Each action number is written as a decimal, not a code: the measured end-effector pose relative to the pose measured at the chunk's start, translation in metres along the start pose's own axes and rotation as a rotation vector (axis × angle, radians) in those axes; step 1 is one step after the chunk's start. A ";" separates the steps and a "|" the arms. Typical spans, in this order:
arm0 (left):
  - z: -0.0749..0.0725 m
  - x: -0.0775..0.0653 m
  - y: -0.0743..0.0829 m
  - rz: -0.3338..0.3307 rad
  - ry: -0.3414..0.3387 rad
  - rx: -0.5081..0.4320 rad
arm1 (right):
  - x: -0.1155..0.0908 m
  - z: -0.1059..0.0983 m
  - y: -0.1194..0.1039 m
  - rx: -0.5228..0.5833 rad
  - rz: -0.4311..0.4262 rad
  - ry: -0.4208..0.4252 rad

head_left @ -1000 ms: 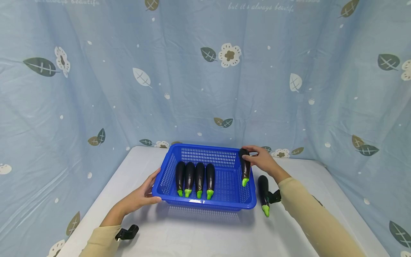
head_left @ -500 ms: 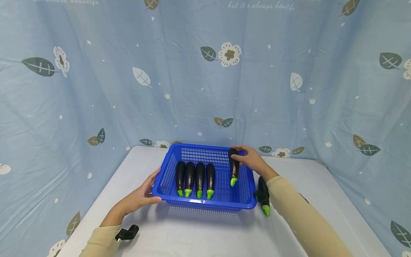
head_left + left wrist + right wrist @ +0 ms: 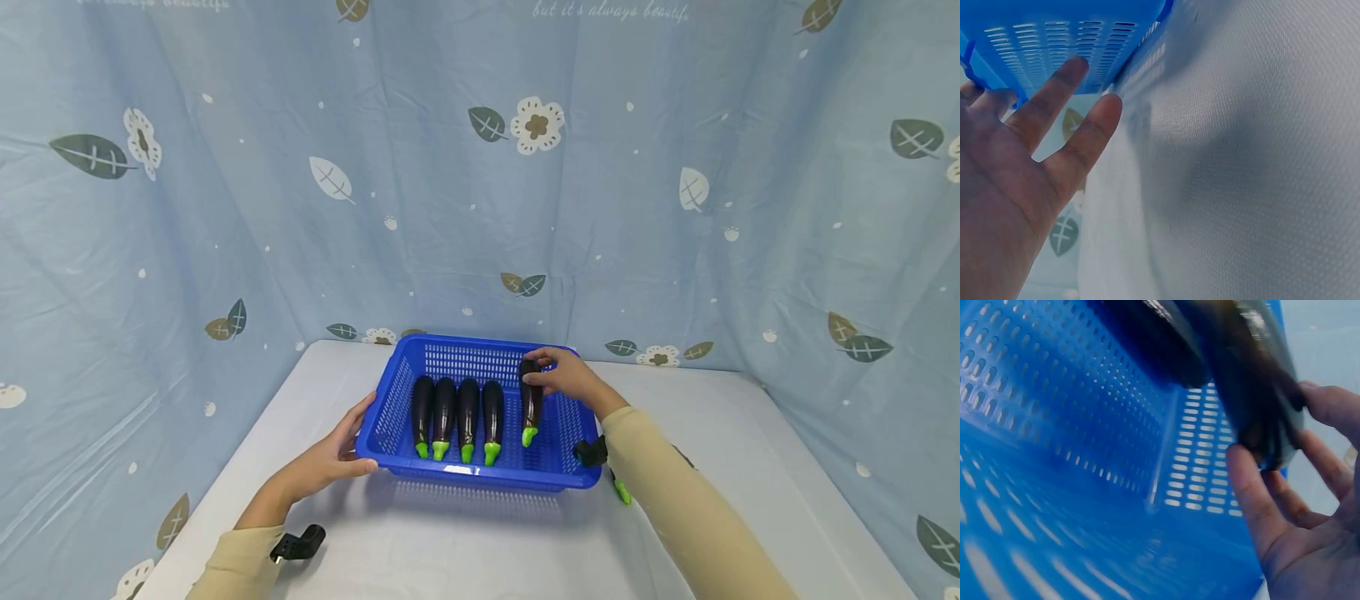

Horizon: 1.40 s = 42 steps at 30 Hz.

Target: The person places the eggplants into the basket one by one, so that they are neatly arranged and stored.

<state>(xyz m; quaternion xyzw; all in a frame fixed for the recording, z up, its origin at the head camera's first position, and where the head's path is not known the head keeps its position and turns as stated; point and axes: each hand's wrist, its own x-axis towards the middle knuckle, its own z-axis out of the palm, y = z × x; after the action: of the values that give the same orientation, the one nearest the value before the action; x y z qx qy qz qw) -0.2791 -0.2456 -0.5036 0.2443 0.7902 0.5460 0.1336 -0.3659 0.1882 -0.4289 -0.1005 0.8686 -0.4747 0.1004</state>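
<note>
My right hand (image 3: 564, 375) pinches a dark eggplant (image 3: 532, 404) by its rounded end, over the right half of the blue basket (image 3: 480, 478). The bright green stem end of this eggplant hangs toward the near side. In the right wrist view, thumb and fingers close around the glossy eggplant (image 3: 1260, 387). To its left, a row of several eggplants (image 3: 468, 417) lies side by side in the basket, green ends toward me. My left hand (image 3: 330, 454) rests against the basket's left side; in the left wrist view its fingers (image 3: 1088, 134) are spread and fairly straight beside the slotted wall.
Outside the basket on the right, another eggplant (image 3: 622, 490) lies on the white table (image 3: 480, 550), mostly hidden by my right sleeve. Black wrist devices sit on both arms. A blue patterned curtain (image 3: 450, 208) hangs behind and along the sides.
My right hand has carried the eggplant leftward from the basket's right rim toward the row inside. The sleeve now covers most of the eggplant on the table. My left hand has stayed put.
</note>
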 end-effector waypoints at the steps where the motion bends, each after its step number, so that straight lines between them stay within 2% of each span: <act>1: 0.000 0.000 0.000 0.001 -0.003 -0.004 | 0.001 0.002 0.000 -0.006 0.011 -0.010; 8: 0.001 -0.001 0.001 0.010 -0.004 -0.003 | 0.007 0.015 -0.001 -0.118 0.037 -0.075; 18: 0.002 0.001 0.002 0.014 -0.004 0.000 | 0.009 0.028 -0.002 -0.191 0.069 -0.078; 29: 0.003 0.003 0.003 0.020 -0.007 0.009 | 0.007 0.027 0.000 -0.225 0.088 -0.079; 42: 0.001 0.000 0.001 0.011 0.004 0.013 | 0.006 0.023 -0.004 -0.206 0.071 -0.058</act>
<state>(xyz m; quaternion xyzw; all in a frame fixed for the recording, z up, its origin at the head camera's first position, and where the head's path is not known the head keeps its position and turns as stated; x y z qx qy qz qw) -0.2784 -0.2447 -0.5032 0.2482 0.7926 0.5422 0.1277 -0.3655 0.1660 -0.4383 -0.0930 0.9126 -0.3758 0.1316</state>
